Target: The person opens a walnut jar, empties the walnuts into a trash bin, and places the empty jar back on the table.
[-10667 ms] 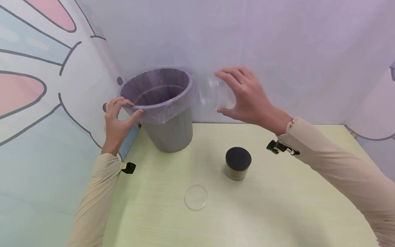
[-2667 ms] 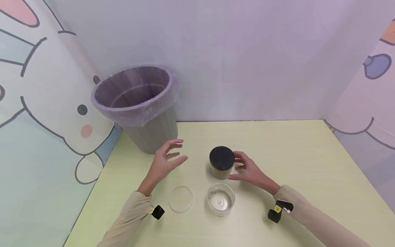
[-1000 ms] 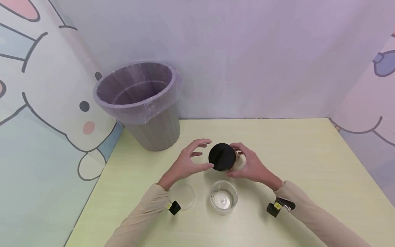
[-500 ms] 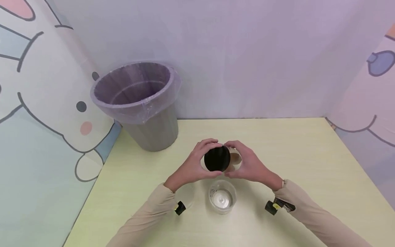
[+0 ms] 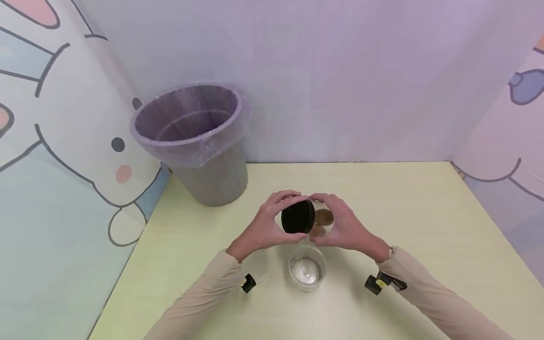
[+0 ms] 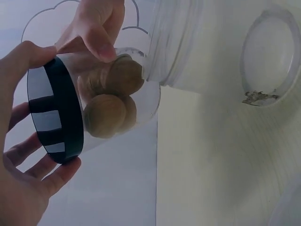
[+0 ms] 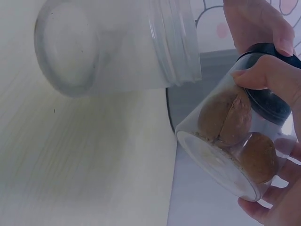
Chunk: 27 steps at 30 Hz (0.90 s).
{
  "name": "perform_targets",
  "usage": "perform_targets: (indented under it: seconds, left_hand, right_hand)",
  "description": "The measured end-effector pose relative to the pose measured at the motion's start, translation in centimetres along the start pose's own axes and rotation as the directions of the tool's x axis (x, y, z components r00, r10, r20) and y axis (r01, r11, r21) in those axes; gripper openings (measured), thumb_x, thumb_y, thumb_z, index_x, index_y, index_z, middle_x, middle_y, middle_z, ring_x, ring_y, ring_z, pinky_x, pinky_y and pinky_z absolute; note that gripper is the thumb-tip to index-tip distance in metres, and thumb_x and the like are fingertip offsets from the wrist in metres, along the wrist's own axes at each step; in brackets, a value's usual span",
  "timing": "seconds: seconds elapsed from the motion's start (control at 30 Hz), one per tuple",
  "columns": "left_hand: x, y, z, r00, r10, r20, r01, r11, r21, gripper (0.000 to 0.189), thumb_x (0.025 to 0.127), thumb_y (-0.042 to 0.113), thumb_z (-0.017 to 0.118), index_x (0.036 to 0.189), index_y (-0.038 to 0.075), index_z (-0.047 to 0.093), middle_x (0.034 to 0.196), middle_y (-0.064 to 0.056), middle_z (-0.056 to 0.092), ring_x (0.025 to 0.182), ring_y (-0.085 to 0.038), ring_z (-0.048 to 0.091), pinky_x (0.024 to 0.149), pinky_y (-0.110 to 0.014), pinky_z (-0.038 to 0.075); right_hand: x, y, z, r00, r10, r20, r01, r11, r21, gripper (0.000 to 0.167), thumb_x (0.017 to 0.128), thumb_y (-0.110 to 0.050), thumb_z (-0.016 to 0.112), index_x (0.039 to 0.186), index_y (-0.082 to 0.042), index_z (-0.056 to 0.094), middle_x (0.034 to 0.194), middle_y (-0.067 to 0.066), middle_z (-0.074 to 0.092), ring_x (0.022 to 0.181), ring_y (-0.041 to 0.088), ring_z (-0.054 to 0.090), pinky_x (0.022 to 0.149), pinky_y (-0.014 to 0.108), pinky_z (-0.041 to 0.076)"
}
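Both hands hold a clear jar (image 7: 216,162) with a black lid (image 5: 297,217), tipped on its side above the table. My left hand (image 5: 260,230) grips the lid, thumb on the near side and fingers on the far side. Around the clear body curl the fingers of my right hand (image 5: 350,229). Inside lie several brown, seamed nuts (image 7: 225,117) that look like walnuts. Just below the hands an open clear jar (image 5: 307,268) stands upright, with dark crumbs (image 6: 260,97) at its bottom. A clear round lid (image 5: 260,267) lies partly hidden by the left wrist.
A grey bin (image 5: 212,184) with a clear liner stands at the back left of the pale table (image 5: 382,198), by the wall. Cartoon-printed walls (image 5: 76,118) close in the left and right sides.
Earlier the right hand held the clear jar beside the bin while the left touched the bin's rim. That jar now stands on the table; both hands have lifted and tilted the black-lidded one.
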State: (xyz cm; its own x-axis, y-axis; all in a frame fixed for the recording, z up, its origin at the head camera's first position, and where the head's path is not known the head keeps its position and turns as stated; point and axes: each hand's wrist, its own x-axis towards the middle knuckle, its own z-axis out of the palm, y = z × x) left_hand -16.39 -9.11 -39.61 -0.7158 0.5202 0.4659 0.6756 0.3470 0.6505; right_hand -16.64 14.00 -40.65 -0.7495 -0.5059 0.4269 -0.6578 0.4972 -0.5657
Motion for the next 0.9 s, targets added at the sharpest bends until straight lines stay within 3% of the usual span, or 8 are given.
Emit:
perform_targets:
  seconds: [0.13,0.27,0.37,0.47,0.57,0.7,0.8,0.9]
  left_hand:
    - [0.2,0.0,0.0,0.998,-0.029,-0.057,0.027,0.999,-0.030,0.071,0.068,0.031,0.084,0.132,0.022,0.055,0.127,0.004,0.050,0.114,-0.014,0.047,0.083,-0.037,0.049]
    - [0.5,0.4,0.0,0.981,-0.157,-0.118,0.149,0.986,-0.070,0.069,0.069,0.035,0.084,0.130,0.022,0.055,0.121,0.006,0.053,0.100,-0.019,0.055,0.068,-0.033,0.053]
    - [0.6,0.9,-0.1,0.954,-0.284,-0.093,0.275,0.956,-0.100,0.071,0.070,0.043,0.082,0.131,0.022,0.052,0.122,0.007,0.051,0.098,-0.020,0.053,0.067,-0.031,0.053]
    - [0.5,1.2,-0.2,0.942,-0.333,-0.025,0.331,0.941,-0.077,0.076,0.071,0.051,0.078,0.135,0.023,0.045,0.131,0.009,0.043,0.109,-0.015,0.045,0.077,-0.031,0.050]
    - [0.2,1.2,-0.8,0.964,-0.264,0.014,0.265,0.964,-0.034,0.080,0.072,0.048,0.078,0.138,0.026,0.039,0.140,0.008,0.034,0.124,-0.012,0.034,0.090,-0.036,0.043]
    - [-0.1,1.0,-1.8,0.995,-0.082,0.049,0.082,0.997,0.002,0.074,0.074,0.033,0.079,0.137,0.026,0.042,0.145,0.005,0.031,0.134,-0.012,0.024,0.100,-0.043,0.036]
    - [-0.1,0.9,-2.4,0.995,0.011,0.103,-0.011,1.000,0.004,0.066,0.075,0.024,0.077,0.133,0.027,0.046,0.146,0.004,0.030,0.135,-0.014,0.023,0.101,-0.046,0.035]
    - [-0.2,0.8,-2.6,0.986,0.055,0.160,-0.055,0.998,-0.003,0.064,0.075,0.017,0.075,0.132,0.027,0.048,0.148,0.004,0.028,0.135,-0.016,0.022,0.100,-0.044,0.036]
  right_hand:
    - [0.1,-0.1,0.3,0.998,-0.019,-0.059,0.018,1.000,-0.020,0.084,0.054,-0.026,0.088,0.128,-0.012,0.050,0.118,0.001,0.057,0.104,0.021,0.049,0.087,0.048,0.037]
    - [0.4,-0.4,0.5,0.991,-0.044,-0.128,0.034,0.996,-0.078,0.084,0.054,-0.028,0.088,0.127,-0.009,0.051,0.115,0.006,0.058,0.103,0.023,0.048,0.088,0.050,0.035]
    - [0.4,-0.4,0.7,0.989,-0.043,-0.139,0.030,0.995,-0.092,0.084,0.054,-0.028,0.088,0.127,-0.009,0.051,0.116,0.006,0.058,0.103,0.022,0.047,0.087,0.050,0.034]
    - [0.3,-0.4,0.7,0.991,-0.024,-0.134,0.014,0.997,-0.076,0.084,0.053,-0.027,0.088,0.126,-0.008,0.051,0.116,0.007,0.057,0.103,0.024,0.048,0.087,0.050,0.035]
    - [0.2,-0.4,0.5,0.993,-0.007,-0.116,0.001,0.999,-0.047,0.085,0.053,-0.026,0.089,0.127,-0.008,0.051,0.116,0.008,0.057,0.104,0.025,0.049,0.087,0.049,0.035]
    - [0.3,-0.5,0.2,0.997,0.012,-0.076,-0.013,1.000,-0.020,0.086,0.053,-0.026,0.090,0.128,-0.010,0.050,0.117,0.008,0.057,0.106,0.026,0.049,0.086,0.049,0.037]
    - [0.2,-0.7,0.1,0.998,0.028,-0.048,-0.028,1.000,-0.003,0.086,0.054,-0.025,0.090,0.129,-0.013,0.049,0.118,0.004,0.056,0.107,0.025,0.049,0.086,0.049,0.038]
    - [0.2,-0.8,0.0,0.999,0.040,-0.026,-0.039,0.999,0.025,0.085,0.056,-0.024,0.089,0.130,-0.015,0.049,0.119,0.002,0.055,0.107,0.023,0.049,0.086,0.049,0.039]
